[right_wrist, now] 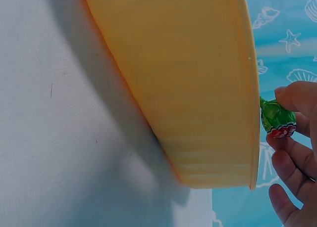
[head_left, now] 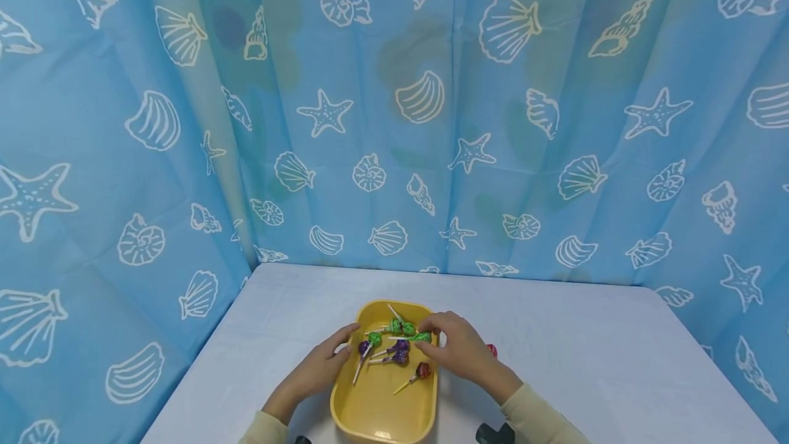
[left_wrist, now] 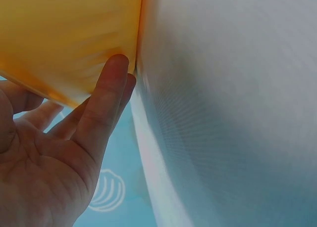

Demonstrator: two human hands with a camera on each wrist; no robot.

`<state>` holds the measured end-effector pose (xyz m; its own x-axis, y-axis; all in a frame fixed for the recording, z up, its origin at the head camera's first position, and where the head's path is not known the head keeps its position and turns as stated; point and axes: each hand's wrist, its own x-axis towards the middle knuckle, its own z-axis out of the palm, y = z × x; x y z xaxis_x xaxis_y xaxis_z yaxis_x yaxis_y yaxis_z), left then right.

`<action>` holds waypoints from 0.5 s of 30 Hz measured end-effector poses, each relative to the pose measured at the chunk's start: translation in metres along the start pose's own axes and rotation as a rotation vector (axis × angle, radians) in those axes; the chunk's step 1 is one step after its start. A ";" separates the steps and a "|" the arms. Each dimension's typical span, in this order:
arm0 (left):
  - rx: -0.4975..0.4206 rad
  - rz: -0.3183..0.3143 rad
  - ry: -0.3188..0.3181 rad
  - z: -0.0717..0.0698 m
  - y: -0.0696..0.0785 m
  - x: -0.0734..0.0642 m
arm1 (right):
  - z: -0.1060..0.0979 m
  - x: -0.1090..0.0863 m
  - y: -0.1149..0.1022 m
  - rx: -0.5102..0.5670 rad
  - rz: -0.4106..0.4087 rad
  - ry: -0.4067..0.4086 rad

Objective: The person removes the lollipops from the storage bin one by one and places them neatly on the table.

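Observation:
A yellow plastic tray stands on the table with several wrapped lollipops inside. My left hand lies along the tray's left side; in the left wrist view its fairly straight fingers touch the outer wall. Over the right rim, my right hand pinches a green lollipop by its wrapped head between thumb and fingers. Other green lollipops lie toward the far end, purple lollipops around the middle. One dark red lollipop with a yellow stick lies nearer me on the right.
A red wrapped item sits on the white table beyond my right hand, mostly hidden. Dark objects, one a black piece, show at the bottom edge. A blue curtain with shells and starfish hangs behind and at the sides.

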<state>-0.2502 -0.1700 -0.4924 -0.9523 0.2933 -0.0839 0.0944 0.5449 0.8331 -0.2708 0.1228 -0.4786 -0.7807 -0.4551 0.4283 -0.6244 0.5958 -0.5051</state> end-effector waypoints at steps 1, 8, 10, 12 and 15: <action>0.002 0.008 -0.001 0.000 0.000 0.000 | 0.000 0.000 0.001 0.006 0.004 0.003; 0.004 0.002 0.002 0.000 -0.001 0.000 | 0.000 -0.004 0.003 0.019 0.026 0.025; 0.006 0.000 0.004 0.001 -0.001 0.000 | 0.000 -0.005 0.003 0.020 0.030 0.029; 0.008 -0.003 0.005 0.001 -0.001 0.000 | -0.001 -0.006 0.003 0.024 0.034 0.034; 0.009 -0.011 0.006 0.002 -0.002 0.001 | -0.002 -0.008 0.004 0.023 0.040 0.042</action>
<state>-0.2504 -0.1695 -0.4949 -0.9550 0.2827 -0.0898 0.0865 0.5551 0.8273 -0.2671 0.1299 -0.4826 -0.8036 -0.4024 0.4384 -0.5934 0.5975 -0.5393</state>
